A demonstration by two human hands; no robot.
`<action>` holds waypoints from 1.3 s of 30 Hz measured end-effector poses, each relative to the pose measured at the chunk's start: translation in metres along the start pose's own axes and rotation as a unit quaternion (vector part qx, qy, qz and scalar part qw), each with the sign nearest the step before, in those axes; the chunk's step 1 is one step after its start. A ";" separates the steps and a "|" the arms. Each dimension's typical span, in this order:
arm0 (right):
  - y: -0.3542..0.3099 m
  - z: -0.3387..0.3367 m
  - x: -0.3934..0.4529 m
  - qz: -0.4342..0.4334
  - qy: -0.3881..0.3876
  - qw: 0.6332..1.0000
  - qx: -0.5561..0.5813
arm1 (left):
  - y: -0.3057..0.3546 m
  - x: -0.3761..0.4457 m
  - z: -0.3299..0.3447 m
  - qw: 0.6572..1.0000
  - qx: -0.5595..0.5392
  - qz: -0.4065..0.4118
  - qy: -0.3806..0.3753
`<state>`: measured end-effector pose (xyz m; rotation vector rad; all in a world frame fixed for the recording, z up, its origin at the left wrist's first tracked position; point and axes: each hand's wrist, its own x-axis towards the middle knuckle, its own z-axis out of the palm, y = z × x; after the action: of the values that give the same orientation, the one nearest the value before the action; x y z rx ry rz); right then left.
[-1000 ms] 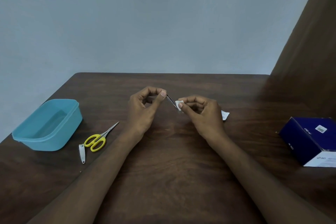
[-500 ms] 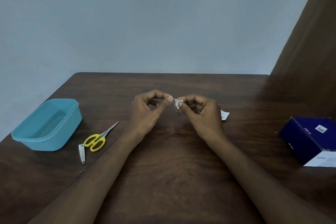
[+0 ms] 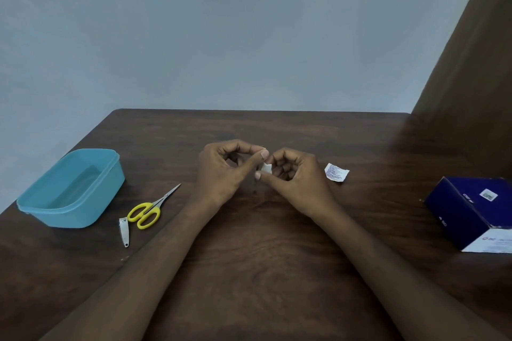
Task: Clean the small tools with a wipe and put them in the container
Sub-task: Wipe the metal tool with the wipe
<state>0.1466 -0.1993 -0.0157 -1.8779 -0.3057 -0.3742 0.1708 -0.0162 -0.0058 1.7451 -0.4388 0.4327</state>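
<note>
The right hand (image 3: 297,183) pinches a small white wipe (image 3: 266,168) between thumb and forefinger; the remaining fingers are curled toward the palm. The left hand (image 3: 224,171) has its thumb tip and forefinger tip brought together directly against the wipe, the other fingers curled. Whether the left grip holds a tool cannot be determined: nothing is visible between its fingertips, and any item there is hidden by the fingers and the wipe. Both hands are positioned at the centre of the dark wooden desk (image 3: 249,271), fingertips touching.

Just right of the right hand, a torn white sachet wrapper (image 3: 336,172) lies flat on the desk. It carries small blue print, too fine to read.

Left of the left forearm lie yellow-handled scissors (image 3: 151,209), blades shut and pointing toward the far right. Just beside the handles, on the near side, lies a small metal nail clipper (image 3: 124,231). Further left stands the blue plastic container (image 3: 69,188), open-topped, near the left desk edge; no tools are visible in it.

At the far right edge sits a dark blue cardboard box (image 3: 471,213), cut off by the frame. It bears a small white label and white markings on the side; the lettering is not legible.
</note>
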 end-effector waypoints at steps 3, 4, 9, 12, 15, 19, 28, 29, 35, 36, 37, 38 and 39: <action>0.000 0.007 0.001 -0.004 0.026 1.000 -0.004 | 0.000 0.000 0.001 1.000 0.003 0.002 0.000; 0.000 0.009 0.002 -0.001 0.032 0.999 -0.003 | 0.000 0.000 0.001 1.000 0.008 0.005 0.001; -0.003 0.003 0.001 0.054 0.055 0.995 0.067 | -0.001 0.000 0.002 1.000 -0.012 -0.007 0.001; -0.006 -0.005 0.003 0.069 0.075 0.985 0.142 | -0.001 0.000 0.001 0.998 -0.007 -0.053 -0.024; -0.007 -0.006 0.005 0.087 0.093 0.972 0.199 | 0.001 -0.002 0.002 0.993 0.053 -0.045 -0.097; -0.007 -0.006 0.007 0.116 0.098 0.958 0.245 | 0.003 -0.005 0.004 0.989 0.101 -0.002 -0.105; -0.011 -0.011 0.009 0.106 0.134 0.936 0.307 | -0.001 -0.004 0.001 0.984 0.143 0.002 -0.107; -0.011 -0.012 0.009 0.104 0.134 0.937 0.304 | -0.001 -0.005 0.001 0.983 0.149 0.000 -0.105; -0.009 -0.008 0.009 0.143 0.119 0.942 0.279 | -0.001 -0.007 0.001 0.970 0.215 0.031 -0.108; -0.009 -0.007 0.009 0.153 0.126 0.940 0.280 | 0.000 -0.007 0.002 0.967 0.228 0.035 -0.108; -0.008 -0.007 0.010 0.161 0.134 0.936 0.283 | 0.000 -0.008 0.002 0.964 0.239 0.037 -0.109; -0.007 -0.007 0.011 0.165 0.142 0.933 0.286 | 0.000 -0.007 0.003 0.961 0.250 0.040 -0.109; -0.005 -0.007 0.012 0.165 0.148 0.932 0.288 | 0.001 -0.008 0.003 0.959 0.260 0.041 -0.109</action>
<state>0.1544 -0.2037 -0.0045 -1.2413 0.1040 -0.2917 0.1640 -0.0191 -0.0097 2.3050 -0.5929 0.4426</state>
